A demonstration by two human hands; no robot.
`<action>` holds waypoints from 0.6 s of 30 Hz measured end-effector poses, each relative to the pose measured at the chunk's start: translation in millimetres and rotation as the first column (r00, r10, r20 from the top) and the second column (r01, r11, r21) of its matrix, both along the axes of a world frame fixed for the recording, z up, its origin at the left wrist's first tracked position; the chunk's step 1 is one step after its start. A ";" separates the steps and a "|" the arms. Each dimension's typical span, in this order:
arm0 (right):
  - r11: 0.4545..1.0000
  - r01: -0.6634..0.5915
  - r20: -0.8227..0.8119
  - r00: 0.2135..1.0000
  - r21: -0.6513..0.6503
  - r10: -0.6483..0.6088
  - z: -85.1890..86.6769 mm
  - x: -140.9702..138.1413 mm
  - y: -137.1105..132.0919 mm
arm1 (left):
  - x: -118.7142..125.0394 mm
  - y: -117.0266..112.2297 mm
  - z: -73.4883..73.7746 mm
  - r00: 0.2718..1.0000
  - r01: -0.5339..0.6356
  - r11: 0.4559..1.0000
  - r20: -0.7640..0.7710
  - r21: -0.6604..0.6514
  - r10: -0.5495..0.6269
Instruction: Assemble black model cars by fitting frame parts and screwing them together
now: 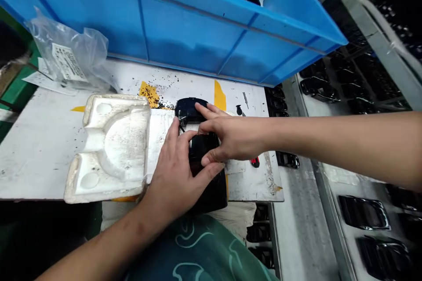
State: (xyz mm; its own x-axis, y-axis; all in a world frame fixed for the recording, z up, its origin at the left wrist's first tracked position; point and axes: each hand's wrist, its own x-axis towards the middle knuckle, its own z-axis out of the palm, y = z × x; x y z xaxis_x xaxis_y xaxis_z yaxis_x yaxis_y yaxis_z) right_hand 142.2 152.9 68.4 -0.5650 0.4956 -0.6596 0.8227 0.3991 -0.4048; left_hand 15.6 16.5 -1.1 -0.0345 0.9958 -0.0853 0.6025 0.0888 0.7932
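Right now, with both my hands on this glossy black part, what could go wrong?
The glossy black part seems to overhang the front edge of the white board, so it could tip off under your left hand. Black specks on the board could scratch its finish. Your right hand could knock the red-handled tool.

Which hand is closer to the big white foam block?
The left hand is closer: it is just to the right of the white foam block. The right hand is farther right, on the other side of the glossy black piece that both hands touch.
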 end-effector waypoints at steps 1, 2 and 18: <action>1.000 0.008 0.017 1.000 0.008 -0.008 1.9 -2.5 -1.3 | -0.1 -0.1 -0.1 1.000 0.000 1.000 0.001 0.005 0.000; 1.000 0.022 0.029 0.999 0.015 -0.022 3.9 -5.1 -2.7 | 0.0 -0.3 -0.5 1.000 -0.003 1.000 0.001 0.011 0.003; 1.000 0.010 0.138 0.990 -0.006 -0.009 7.5 -17.6 -8.5 | 3.6 -3.2 -6.9 0.999 0.024 0.996 -0.024 0.084 -0.022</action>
State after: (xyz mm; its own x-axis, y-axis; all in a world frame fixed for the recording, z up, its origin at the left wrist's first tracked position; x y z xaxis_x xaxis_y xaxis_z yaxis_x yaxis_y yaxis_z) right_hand 124.7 144.4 76.0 -0.4639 0.4961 -0.7340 0.8745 0.3887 -0.2901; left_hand 19.3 13.3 -7.9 -0.0121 0.9999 -0.0001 0.6219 0.0076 0.7831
